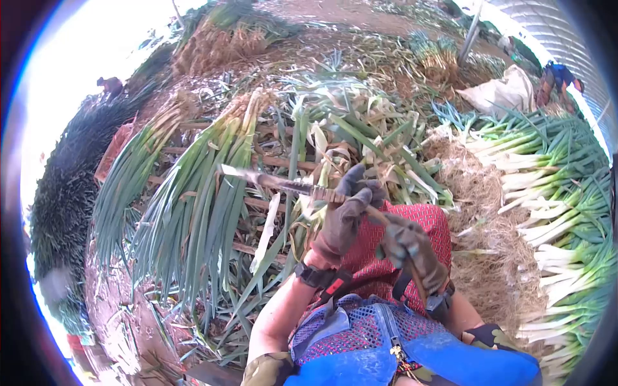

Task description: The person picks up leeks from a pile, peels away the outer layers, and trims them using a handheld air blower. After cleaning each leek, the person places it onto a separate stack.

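My left hand, in a dark dirty glove, is closed around the brown handle of a long knife-like tool. Its blade points left over the leek leaves. A thin brown stick runs down from between my hands, and my gloved right hand has its fingers wrapped round it above my lap. Whether the stick and the tool are one piece, I cannot tell. Left of my hands, bundles of untrimmed leeks lie with roots upward. Loose leaves are heaped just beyond my hands.
Rows of leeks with white stems lie at the right, beside a strip of cut roots. A pale sack is at the back right, near a bending person. Another person is far left, behind dark leek piles.
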Demonstrator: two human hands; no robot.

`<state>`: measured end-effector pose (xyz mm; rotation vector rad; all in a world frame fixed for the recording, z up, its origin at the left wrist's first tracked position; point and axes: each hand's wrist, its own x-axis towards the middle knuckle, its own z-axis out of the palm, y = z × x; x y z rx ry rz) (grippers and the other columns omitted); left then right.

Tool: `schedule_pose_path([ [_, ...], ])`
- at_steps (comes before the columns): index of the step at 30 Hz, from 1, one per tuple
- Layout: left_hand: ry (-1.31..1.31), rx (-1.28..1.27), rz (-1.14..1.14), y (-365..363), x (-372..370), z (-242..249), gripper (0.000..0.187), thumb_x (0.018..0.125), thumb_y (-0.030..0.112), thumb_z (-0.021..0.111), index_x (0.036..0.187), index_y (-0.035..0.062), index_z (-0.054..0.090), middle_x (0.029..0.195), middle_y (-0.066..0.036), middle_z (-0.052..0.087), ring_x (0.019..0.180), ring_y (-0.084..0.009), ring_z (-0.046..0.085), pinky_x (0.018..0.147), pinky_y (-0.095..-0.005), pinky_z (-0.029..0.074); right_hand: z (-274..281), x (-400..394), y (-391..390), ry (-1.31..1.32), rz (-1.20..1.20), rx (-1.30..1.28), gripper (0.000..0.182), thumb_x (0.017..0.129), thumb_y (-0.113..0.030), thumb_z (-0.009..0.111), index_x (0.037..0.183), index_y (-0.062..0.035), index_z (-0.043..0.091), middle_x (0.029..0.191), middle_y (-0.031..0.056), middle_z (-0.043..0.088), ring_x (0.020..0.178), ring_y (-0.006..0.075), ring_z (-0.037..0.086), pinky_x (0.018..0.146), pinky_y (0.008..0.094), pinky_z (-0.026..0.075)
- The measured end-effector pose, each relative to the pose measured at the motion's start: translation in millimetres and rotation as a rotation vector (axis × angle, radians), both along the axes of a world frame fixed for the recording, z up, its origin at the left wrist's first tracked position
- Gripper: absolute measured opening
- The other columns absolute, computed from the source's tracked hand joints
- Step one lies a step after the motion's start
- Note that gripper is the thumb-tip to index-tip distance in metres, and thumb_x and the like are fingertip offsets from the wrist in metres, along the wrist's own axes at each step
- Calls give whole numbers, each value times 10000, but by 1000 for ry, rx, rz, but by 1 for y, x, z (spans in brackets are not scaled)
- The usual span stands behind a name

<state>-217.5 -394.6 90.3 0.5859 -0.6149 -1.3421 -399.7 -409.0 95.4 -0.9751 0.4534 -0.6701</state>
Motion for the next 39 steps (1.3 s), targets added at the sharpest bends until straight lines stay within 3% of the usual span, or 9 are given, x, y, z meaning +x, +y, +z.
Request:
schedule_pose_path([
  [7,-206,101,98,40,-10,5,389,811,-93,545,1194,-52,594,952,-76,653,802,-171,652,726,-295,541,13,-10,8,587,-318,-1519,417,917,-222,699,1267,-14,606,857,74,687,813,212,666,761,380,526],
  [13,-335,171,-156,84,-51,4,195,827,-36,614,1020,-18,631,834,-17,629,699,-101,571,604,-266,460,41,-6,7,439,-254,-1080,654,901,-256,737,1408,37,445,1277,206,590,1144,251,600,939,355,489],
  [16,-393,182,-224,98,-66,15,156,831,-7,623,986,-6,640,831,-16,632,709,-111,581,621,-285,474,50,7,9,209,89,-547,746,891,-275,750,1445,59,378,1294,179,578,1169,239,581,986,347,467],
  [22,-499,228,-340,103,-68,1,145,868,81,651,992,9,671,839,-54,661,768,-135,612,686,-332,512,63,31,19,272,223,-388,577,886,-203,737,1366,12,500,1123,49,643,1013,116,595,872,295,486],
  [28,-1212,40,-417,92,41,15,251,890,143,698,1098,2,678,967,-99,707,911,-140,664,794,-282,540,16,41,-17,-55,55,-114,576,839,-162,704,1350,12,502,1083,67,656,1052,176,626,1012,310,458],
  [30,-1352,383,-31,83,109,20,340,893,144,694,1193,-7,643,1047,-128,708,968,-150,674,862,-273,543,13,44,-28,-105,-33,-55,624,819,-176,691,1372,19,477,1158,119,642,1156,255,604,1108,405,405],
  [31,-974,280,211,71,166,-36,425,876,137,702,1258,-18,600,1139,-156,690,1012,-175,686,881,-281,552,-2,37,-44,-135,-29,0,648,815,-175,696,1388,15,459,1201,131,626,1192,286,584,1130,441,379],
  [34,-1897,533,734,45,300,-40,699,745,371,813,1320,59,566,1142,-181,676,1032,-330,668,890,-404,531,-33,29,-76,-140,-8,126,705,789,-183,724,1406,8,441,1246,144,609,1230,320,559,1150,481,352],
  [39,-2127,1073,720,-5,447,-46,975,692,500,828,1476,93,413,1429,-188,516,1332,-331,480,1117,-434,381,-63,60,-109,-63,-16,278,760,750,-193,737,1413,25,435,1229,167,616,1190,318,587,1121,491,387],
])
